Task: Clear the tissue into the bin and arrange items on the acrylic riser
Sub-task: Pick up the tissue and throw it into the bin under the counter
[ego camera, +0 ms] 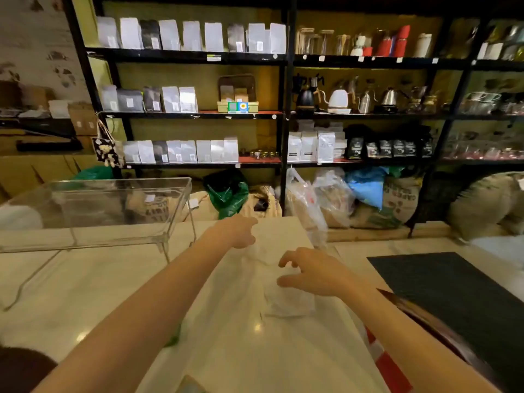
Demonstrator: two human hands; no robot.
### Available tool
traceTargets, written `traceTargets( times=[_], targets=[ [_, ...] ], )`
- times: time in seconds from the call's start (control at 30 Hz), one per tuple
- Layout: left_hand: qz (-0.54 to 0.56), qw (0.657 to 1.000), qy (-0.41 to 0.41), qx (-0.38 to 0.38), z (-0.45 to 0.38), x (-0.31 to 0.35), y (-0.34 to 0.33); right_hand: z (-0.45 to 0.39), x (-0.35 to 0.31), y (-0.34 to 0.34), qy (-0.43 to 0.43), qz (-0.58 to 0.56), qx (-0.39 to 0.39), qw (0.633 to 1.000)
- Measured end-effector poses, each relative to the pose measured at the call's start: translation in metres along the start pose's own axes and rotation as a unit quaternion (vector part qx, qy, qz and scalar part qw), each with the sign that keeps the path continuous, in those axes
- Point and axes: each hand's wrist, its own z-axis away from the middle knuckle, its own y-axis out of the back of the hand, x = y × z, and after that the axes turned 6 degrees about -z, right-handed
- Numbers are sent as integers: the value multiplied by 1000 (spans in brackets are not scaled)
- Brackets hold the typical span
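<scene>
A clear acrylic riser [93,214] stands on the pale counter [85,285] at the left, with nothing on top of it. In front of me a large translucent white plastic bag [255,350] is stretched out over the counter. My left hand [239,231] is closed on the bag's far edge. A crumpled white tissue [289,303] shows inside or through the bag. Just above the tissue hovers my right hand [309,272], its fingers spread and curled, holding nothing.
A black mat [453,293] covers the counter at the right. Something red and white [391,370] lies under the bag's right edge. Behind the counter stand black shelves [286,114] of coffee bags and kettles, with sacks and plastic bags [334,199] on the floor.
</scene>
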Motion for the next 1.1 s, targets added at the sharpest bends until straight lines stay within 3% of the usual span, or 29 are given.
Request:
traceTargets(
  times=[0.17,0.6,0.97,1.1],
  targets=[
    [-10,1000,-24,13,-6,7,-31,1,10,-18,2,48,0,999],
    [79,994,58,38,35,15,-36,19,13,-35,72,40,112,990],
    [137,976,17,171,159,39,34,95,-12,-21,125,-92,235,960],
    [137,975,-10,175,226,34,36,141,-31,-34,113,-110,250,955]
  ],
)
